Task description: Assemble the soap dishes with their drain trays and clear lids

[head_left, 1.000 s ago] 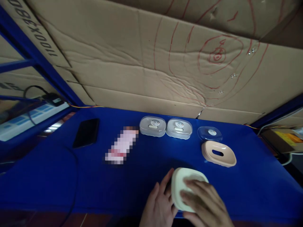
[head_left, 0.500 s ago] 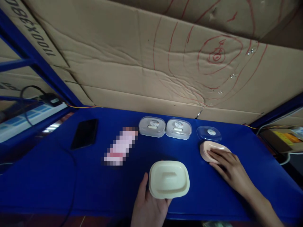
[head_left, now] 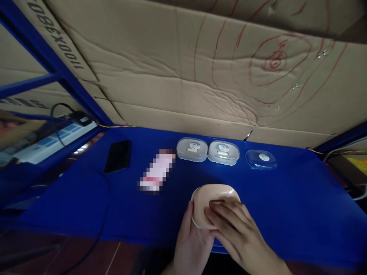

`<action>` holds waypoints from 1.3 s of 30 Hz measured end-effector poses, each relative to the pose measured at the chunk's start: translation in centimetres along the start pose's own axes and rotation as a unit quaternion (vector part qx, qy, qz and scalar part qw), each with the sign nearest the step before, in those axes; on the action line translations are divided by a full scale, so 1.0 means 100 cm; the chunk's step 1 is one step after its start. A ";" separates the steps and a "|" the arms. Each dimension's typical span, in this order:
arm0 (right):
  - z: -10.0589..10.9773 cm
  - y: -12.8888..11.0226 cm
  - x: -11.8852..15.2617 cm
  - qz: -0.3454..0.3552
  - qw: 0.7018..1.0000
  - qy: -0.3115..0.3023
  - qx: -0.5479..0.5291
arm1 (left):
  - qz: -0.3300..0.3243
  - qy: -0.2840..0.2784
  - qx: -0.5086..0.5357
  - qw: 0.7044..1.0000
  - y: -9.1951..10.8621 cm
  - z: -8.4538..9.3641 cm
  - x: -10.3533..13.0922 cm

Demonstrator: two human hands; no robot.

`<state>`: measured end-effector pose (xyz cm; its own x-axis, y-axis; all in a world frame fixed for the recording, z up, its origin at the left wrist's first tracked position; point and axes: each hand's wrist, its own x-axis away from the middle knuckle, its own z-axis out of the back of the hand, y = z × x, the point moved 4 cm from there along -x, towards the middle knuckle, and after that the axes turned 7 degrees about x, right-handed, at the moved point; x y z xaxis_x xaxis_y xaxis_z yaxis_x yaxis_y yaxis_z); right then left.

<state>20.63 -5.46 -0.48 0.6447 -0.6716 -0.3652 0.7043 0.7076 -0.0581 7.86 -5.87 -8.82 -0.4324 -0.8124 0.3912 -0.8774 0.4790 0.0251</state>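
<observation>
Watching from over the shoulder here. The right hand [head_left: 241, 229] has its fingers bent down onto the top of a peach tray [head_left: 202, 202], right around the dark slot [head_left: 219, 201] in its middle, with the thumb at the near edge, so I'd call that a grip. Can't tell if any fingertips go into the slot.

The left hand [head_left: 195, 244] is closed around a pale piece [head_left: 194, 217] from below, thumb up along the left side, other fingers mostly hidden. Only a bit of pale rim peeks out past the tray's left end.

Here's the bit that matters imo: the peach tray sits right on top of the pale one, both up by the table's near edge, long axis roughly left to right. They look slightly out of line on the left, but whether they're fully seated, no idea, the fingers block the view. Left hand has the left end and underside, right hand has the middle from above.

Further out, a loose clear lid [head_left: 255, 160] lies on the blue table [head_left: 286, 214], ahead and off to the right, its long side running left to right too. The right hand is the nearer one to it. Straight ahead are two lidded boxes [head_left: 189, 152], just beside each other. Left of those there's a pixelated pink thing [head_left: 156, 172], then a flat black thing [head_left: 117, 156].
</observation>
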 end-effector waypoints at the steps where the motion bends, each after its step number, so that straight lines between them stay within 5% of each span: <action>1: -0.005 0.001 0.001 0.001 1.000 -0.011 0.010 | -0.007 -0.003 0.008 1.000 0.000 0.001 -0.003; 9: 0.000 0.017 -0.021 0.061 0.992 -0.011 0.106 | 0.040 -0.025 -0.010 0.999 0.030 -0.026 -0.019; 17: -0.003 0.007 -0.011 0.095 0.994 -0.013 0.056 | 0.034 -0.001 0.021 0.999 0.014 -0.006 -0.024; 22: -0.002 0.032 -0.021 0.169 0.981 -0.043 0.090 | 0.027 -0.023 0.022 0.999 0.022 -0.025 -0.039; 26: 0.001 0.042 -0.030 0.153 0.984 -0.030 0.088 | 0.024 -0.044 0.007 0.999 0.029 -0.042 -0.050; 29: 0.002 0.052 -0.020 0.105 0.992 -0.059 0.038 | 0.017 -0.050 -0.004 0.999 0.030 -0.033 -0.048; 34: 0.013 0.138 0.017 -0.106 0.994 0.000 0.012 | -0.002 -0.035 -0.024 0.999 0.035 -0.007 -0.033; 39: 0.002 0.239 0.044 -0.186 0.977 -0.084 0.055 | -0.001 0.021 -0.080 0.997 0.046 -0.017 -0.034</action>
<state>40.38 8.49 -3.29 0.3714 -0.9108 -0.1803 0.9208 0.3862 -0.0541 5.67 -0.37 -8.45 -0.4186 -0.8009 0.4282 -0.8329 0.5265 0.1705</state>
